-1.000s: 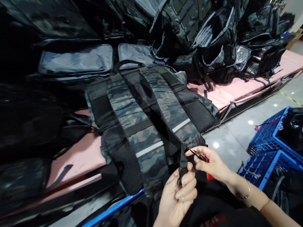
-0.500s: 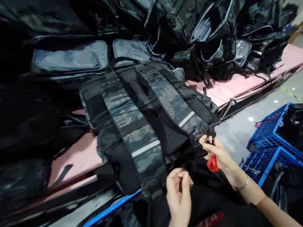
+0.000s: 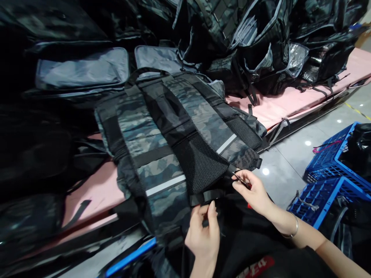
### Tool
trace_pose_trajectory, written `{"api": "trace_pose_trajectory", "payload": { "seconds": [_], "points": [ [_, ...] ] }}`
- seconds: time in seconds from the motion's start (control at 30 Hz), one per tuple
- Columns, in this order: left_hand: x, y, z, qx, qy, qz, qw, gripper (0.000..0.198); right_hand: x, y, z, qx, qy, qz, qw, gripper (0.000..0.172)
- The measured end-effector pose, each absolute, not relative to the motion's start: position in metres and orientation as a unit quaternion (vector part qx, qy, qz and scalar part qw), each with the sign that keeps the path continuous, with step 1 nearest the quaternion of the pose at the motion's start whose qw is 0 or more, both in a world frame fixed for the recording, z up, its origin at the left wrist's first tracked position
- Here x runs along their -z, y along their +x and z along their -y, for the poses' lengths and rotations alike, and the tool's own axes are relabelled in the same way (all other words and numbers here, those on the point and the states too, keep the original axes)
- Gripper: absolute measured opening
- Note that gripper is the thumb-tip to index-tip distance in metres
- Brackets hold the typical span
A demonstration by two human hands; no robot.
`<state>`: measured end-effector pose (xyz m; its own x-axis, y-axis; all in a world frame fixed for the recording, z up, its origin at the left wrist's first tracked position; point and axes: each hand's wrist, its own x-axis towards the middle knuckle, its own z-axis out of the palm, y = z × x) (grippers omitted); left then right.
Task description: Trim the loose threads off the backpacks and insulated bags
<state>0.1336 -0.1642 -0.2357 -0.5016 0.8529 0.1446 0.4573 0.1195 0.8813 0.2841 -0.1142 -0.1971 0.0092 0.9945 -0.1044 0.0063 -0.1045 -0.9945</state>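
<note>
Grey-camouflage backpack point(image 3: 166, 156), left fingers point(image 3: 213, 216) pinching black strap point(image 3: 198, 199), right fingers point(image 3: 245, 192) closed on dark tool point(image 3: 241, 180)

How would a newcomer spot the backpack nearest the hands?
Find the pink tabletop. Across it, ahead of the left hand and right hand, lies a camouflage backpack, straps up. Two pale stripes across its shoulder straps set it apart from the bags around it.

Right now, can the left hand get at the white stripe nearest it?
Probably yes: the left hand sits close by, and that white stripe lies uncovered across its strap. That hand may be busy at black webbing.
</note>
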Motion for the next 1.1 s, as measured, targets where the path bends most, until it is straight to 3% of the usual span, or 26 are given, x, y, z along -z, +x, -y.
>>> {"api": "trace_pose_trajectory", "payload": {
  "seconds": [0.1,0.27,0.33,0.67,1.1],
  "points": [
    [0.225,0.133,0.155,-0.52,0.395,-0.705,0.276,0.027,0.201,0.277,0.114,-0.471,-0.561,0.492,0.471,0.023],
    [0.178,0.133,0.158,-0.541,0.219,-0.499,0.641,0.029,0.209,0.273,0.107,-0.453,-0.574,0.491,0.474,0.025],
    [0.162,0.132,0.161,-0.543,0.147,-0.418,0.713,0.027,0.208,0.272,0.104,-0.479,-0.555,0.477,0.484,0.022],
    [0.168,0.138,0.16,-0.609,0.069,-0.409,0.676,0.029,0.187,0.264,0.111,-0.756,-0.384,0.254,0.466,0.042],
    [0.162,0.15,0.157,-0.623,0.132,-0.476,0.607,0.028,0.183,0.25,0.116,-0.706,-0.395,0.239,0.537,0.043]
  ]
}}
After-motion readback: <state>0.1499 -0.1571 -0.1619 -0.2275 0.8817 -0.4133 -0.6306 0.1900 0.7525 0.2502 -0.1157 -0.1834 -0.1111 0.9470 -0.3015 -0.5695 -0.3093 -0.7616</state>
